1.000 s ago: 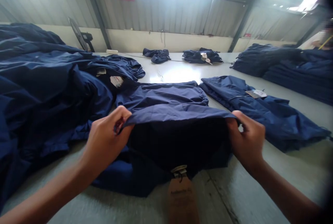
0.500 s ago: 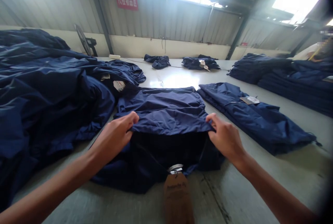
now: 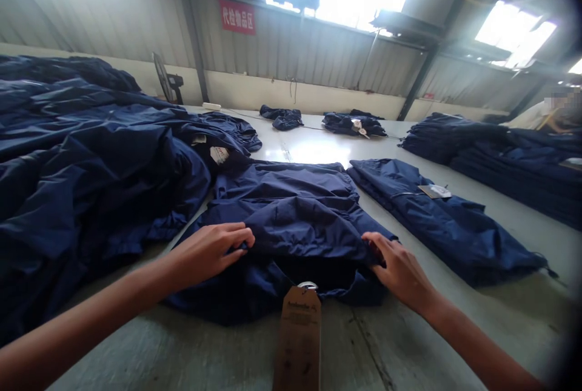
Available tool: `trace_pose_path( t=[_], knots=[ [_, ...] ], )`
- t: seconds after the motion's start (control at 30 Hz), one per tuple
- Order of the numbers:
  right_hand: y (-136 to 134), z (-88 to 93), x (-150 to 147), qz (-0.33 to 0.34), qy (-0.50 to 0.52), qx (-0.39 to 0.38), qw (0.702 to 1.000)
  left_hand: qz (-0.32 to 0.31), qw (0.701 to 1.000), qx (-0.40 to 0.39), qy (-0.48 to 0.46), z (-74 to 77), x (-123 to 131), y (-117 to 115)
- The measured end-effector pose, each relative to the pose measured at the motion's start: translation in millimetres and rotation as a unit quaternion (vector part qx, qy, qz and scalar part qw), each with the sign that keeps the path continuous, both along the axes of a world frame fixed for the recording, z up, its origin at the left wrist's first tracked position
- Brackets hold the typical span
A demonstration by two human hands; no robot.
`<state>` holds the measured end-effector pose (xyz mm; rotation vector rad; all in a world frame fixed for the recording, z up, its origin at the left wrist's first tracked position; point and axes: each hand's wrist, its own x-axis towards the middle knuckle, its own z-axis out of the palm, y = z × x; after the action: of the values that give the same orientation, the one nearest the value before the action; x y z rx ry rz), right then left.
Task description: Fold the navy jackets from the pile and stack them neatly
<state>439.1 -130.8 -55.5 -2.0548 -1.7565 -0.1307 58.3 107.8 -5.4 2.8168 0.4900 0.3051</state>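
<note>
Head view: navy jacket (image 3: 291, 221) lying on worktop (image 3: 409, 342), hem folded back. Left hand (image 3: 207, 251) holding fold, grip mostly closed on cloth. Right hand (image 3: 400, 270) pinching hem edge, grip closed. Brown tag (image 3: 299, 336) lying on worktop just below hem. Folded jacket (image 3: 436, 215) sitting right, jacket heap (image 3: 82, 154) sitting left.

Heaped navy jackets (image 3: 91, 160), red wall sign (image 3: 237, 17)

The jacket (image 3: 291, 209) is solid navy, unpatterned; its hang tag (image 3: 299, 342) is kraft brown with dark print. The bench (image 3: 445, 336) is pale grey. The wall sign (image 3: 237, 17) is red with white characters.
</note>
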Motion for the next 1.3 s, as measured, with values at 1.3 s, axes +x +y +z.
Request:
trace_pose_path(
  t=[1.3],
  knots=[
    [98.6,-3.7,-28.5,0.221,-0.064,-0.024,0.973,-0.054,0.993,0.093,0.044,-56.0,101.1,9.4]
  ],
)
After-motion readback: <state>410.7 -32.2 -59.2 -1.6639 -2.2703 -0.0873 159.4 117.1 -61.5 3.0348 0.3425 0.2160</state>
